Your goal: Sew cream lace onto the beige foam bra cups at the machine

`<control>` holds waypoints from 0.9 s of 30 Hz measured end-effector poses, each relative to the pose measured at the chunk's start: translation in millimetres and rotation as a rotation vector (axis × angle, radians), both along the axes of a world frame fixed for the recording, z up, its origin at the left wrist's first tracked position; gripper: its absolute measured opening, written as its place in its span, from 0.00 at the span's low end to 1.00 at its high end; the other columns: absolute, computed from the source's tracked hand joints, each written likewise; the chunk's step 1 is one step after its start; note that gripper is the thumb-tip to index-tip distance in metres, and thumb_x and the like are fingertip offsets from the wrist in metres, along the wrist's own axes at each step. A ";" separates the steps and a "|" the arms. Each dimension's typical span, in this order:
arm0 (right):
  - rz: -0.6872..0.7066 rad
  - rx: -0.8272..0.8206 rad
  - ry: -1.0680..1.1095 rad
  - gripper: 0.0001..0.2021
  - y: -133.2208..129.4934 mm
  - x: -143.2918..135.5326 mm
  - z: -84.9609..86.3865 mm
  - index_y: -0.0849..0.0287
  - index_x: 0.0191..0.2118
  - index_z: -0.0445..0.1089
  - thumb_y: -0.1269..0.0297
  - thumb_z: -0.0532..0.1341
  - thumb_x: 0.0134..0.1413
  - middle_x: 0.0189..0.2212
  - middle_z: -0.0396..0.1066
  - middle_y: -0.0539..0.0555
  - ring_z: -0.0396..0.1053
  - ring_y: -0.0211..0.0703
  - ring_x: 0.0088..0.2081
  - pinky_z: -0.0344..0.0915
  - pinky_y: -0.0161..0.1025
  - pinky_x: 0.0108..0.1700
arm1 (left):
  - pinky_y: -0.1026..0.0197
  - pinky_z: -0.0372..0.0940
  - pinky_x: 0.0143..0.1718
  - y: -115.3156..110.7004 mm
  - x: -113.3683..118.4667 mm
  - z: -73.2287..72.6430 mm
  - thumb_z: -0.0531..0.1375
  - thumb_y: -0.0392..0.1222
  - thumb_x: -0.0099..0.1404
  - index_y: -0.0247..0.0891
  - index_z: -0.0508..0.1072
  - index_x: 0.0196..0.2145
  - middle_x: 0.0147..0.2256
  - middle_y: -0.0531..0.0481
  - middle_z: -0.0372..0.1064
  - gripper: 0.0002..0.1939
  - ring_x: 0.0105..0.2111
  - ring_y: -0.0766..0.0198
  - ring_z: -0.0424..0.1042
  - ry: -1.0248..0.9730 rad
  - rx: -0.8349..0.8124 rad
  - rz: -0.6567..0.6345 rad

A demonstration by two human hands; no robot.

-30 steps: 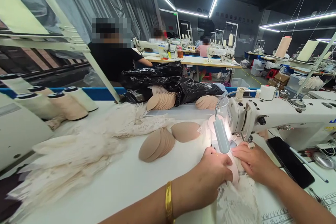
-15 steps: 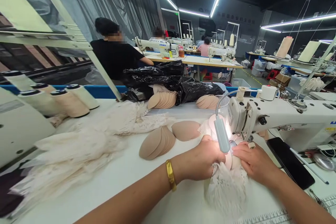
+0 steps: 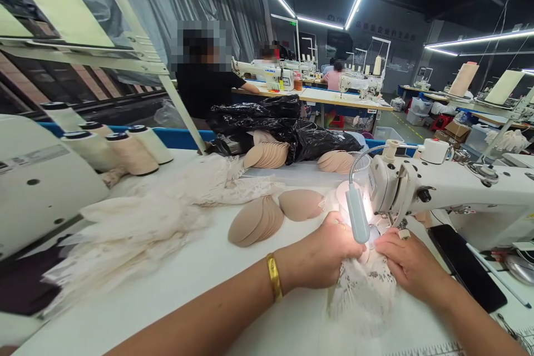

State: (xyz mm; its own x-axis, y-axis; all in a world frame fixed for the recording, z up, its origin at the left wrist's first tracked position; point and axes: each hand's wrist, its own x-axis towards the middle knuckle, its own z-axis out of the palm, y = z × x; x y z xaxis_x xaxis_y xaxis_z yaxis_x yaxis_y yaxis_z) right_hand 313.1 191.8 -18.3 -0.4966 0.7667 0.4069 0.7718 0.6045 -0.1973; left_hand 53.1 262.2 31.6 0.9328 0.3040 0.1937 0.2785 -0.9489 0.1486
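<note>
At the sewing machine (image 3: pixel 442 183), beneath its small grey lamp (image 3: pixel 357 216), my left hand (image 3: pixel 325 250) is closed on white lace fabric (image 3: pixel 362 295), which hangs down toward me. Its fingertips are partly behind the lamp. Just right of the needle area, my right hand (image 3: pixel 413 261) presses bent fingers on the same lace and a pale pink pad beneath the lamp. Left of my hands lie a fanned stack of beige oval pads (image 3: pixel 256 222) and another beige pad (image 3: pixel 302 204) touching lace.
Loose lace (image 3: pixel 146 222) covers the table's left side, near thread cones (image 3: pixel 131 153). Behind are black plastic bags (image 3: pixel 287 128) and more pads (image 3: pixel 267 154). A black phone (image 3: pixel 467 267) lies right of my right hand. A person in black (image 3: pixel 204 89) sits beyond.
The view has swung slightly left, so things appear further right. Both hands remain at the lace under the lamp, with little visible movement.
</note>
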 end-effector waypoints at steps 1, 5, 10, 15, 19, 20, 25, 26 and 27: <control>-0.017 -0.004 0.001 0.19 -0.2 0.2 0.1 0.51 0.47 0.74 0.80 0.53 0.61 0.36 0.78 0.53 0.72 0.51 0.40 0.69 0.45 0.40 | 0.50 0.61 0.49 1.9 0.3 0.2 0.59 0.25 0.48 0.42 0.73 0.37 0.35 0.50 0.76 0.19 0.38 0.54 0.72 -0.009 -0.004 0.005; -0.089 0.051 0.019 0.18 -0.5 -0.2 5.5 0.55 0.50 0.73 0.77 0.51 0.65 0.35 0.77 0.55 0.71 0.52 0.37 0.71 0.47 0.39 | 0.50 0.60 0.52 8.8 1.9 1.3 0.59 0.26 0.53 0.41 0.73 0.36 0.37 0.50 0.77 0.15 0.40 0.55 0.73 -0.045 -0.044 -0.005; -0.118 0.079 0.150 0.16 1.7 -3.3 15.4 0.55 0.47 0.72 0.77 0.50 0.66 0.39 0.77 0.56 0.74 0.52 0.44 0.75 0.47 0.44 | 0.48 0.58 0.55 11.0 4.8 2.4 0.59 0.32 0.63 0.40 0.72 0.34 0.35 0.52 0.77 0.04 0.39 0.58 0.73 -0.112 -0.138 0.017; -0.155 0.045 0.150 0.13 1.1 -3.1 15.7 0.54 0.43 0.72 0.74 0.51 0.68 0.38 0.76 0.57 0.76 0.54 0.45 0.76 0.49 0.43 | 0.46 0.58 0.56 6.3 5.3 4.0 0.59 0.28 0.58 0.40 0.73 0.34 0.38 0.53 0.78 0.09 0.41 0.57 0.74 -0.084 -0.142 0.021; -0.152 0.071 0.163 0.13 0.6 -0.8 14.9 0.55 0.45 0.72 0.72 0.51 0.68 0.38 0.77 0.57 0.77 0.54 0.44 0.77 0.48 0.41 | 0.46 0.58 0.56 7.0 3.9 1.8 0.58 0.30 0.60 0.41 0.71 0.35 0.37 0.54 0.77 0.08 0.39 0.58 0.74 -0.108 -0.141 0.020; -0.149 0.079 0.167 0.13 0.6 -0.3 14.6 0.55 0.46 0.72 0.72 0.51 0.69 0.39 0.77 0.58 0.78 0.54 0.44 0.77 0.48 0.40 | 0.47 0.58 0.56 8.0 3.6 0.5 0.58 0.31 0.60 0.41 0.71 0.35 0.37 0.53 0.77 0.07 0.39 0.58 0.74 -0.109 -0.132 0.022; -0.141 0.099 0.179 0.13 0.3 0.8 12.5 0.56 0.47 0.73 0.71 0.51 0.71 0.40 0.79 0.59 0.78 0.52 0.43 0.76 0.46 0.38 | 0.51 0.59 0.52 14.5 2.9 -6.6 0.60 0.32 0.58 0.41 0.72 0.33 0.34 0.51 0.75 0.06 0.38 0.57 0.71 -0.074 -0.055 0.011; -0.138 0.098 0.185 0.12 0.1 0.6 12.2 0.56 0.47 0.73 0.71 0.51 0.71 0.40 0.79 0.58 0.78 0.52 0.42 0.76 0.46 0.38 | 0.52 0.59 0.51 15.5 3.1 -7.5 0.60 0.32 0.58 0.41 0.72 0.33 0.33 0.51 0.75 0.06 0.37 0.57 0.71 -0.072 -0.049 0.007; -0.135 0.095 0.189 0.12 -0.1 0.2 11.8 0.55 0.47 0.72 0.71 0.51 0.71 0.39 0.79 0.58 0.78 0.51 0.41 0.76 0.45 0.38 | 0.52 0.59 0.51 16.3 3.4 -8.2 0.60 0.32 0.58 0.41 0.72 0.33 0.32 0.51 0.74 0.06 0.37 0.57 0.70 -0.069 -0.047 0.004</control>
State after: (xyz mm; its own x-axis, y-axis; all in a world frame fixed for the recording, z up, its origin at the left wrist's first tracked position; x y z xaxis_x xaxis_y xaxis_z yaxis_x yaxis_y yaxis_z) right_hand 313.4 191.6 -6.5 -0.3001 0.7750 0.5562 0.8017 0.5209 -0.2932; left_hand 56.5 278.4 23.4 0.9164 0.3179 0.2434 0.2697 -0.9394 0.2116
